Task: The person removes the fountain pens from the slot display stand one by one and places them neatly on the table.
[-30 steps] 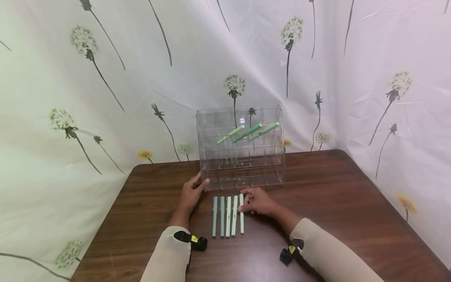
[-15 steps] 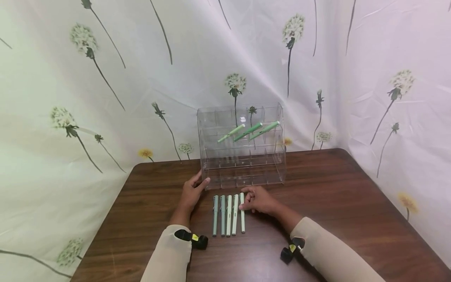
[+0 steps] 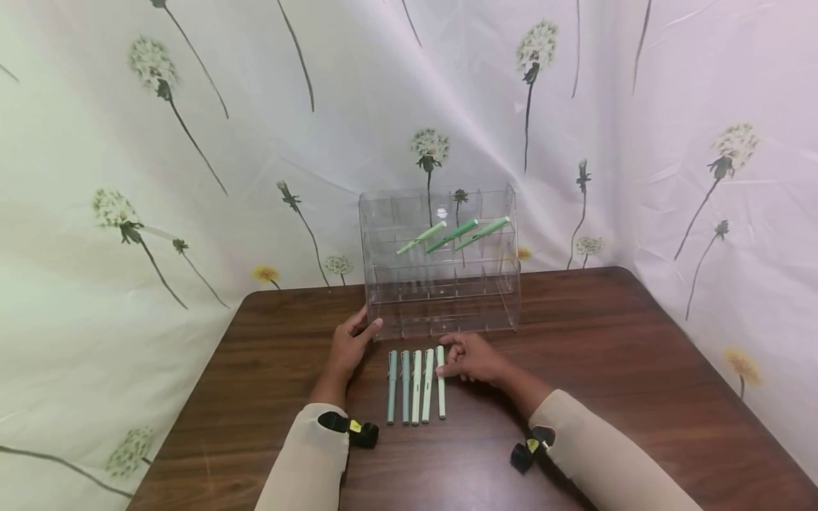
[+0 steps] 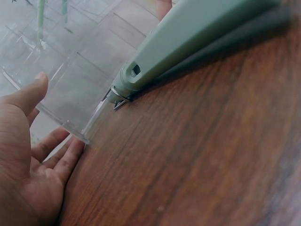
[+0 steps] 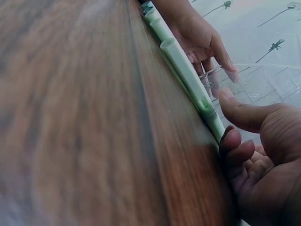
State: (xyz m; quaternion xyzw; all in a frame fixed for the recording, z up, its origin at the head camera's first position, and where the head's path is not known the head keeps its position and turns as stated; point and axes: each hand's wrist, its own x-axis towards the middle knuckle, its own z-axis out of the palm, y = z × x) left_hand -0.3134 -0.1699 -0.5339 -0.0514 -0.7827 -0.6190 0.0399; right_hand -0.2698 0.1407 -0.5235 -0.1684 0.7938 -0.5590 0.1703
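Pen [image 3: 442,399], rightmost of five at lower centre, sits pinched by the right hand [image 3: 475,358] while the left hand [image 3: 348,349] grips the clear rack [image 3: 441,297]

No readable text, brands or numbers for you in any view. The yellow label [image 3: 355,426] on your left wrist camera [image 3: 366,436] and the yellow tag [image 3: 532,445] on your right wrist camera [image 3: 521,458] are too small to read. Same for the tiny dark mark [image 3: 418,387] on the middle pale pen [image 3: 417,408].
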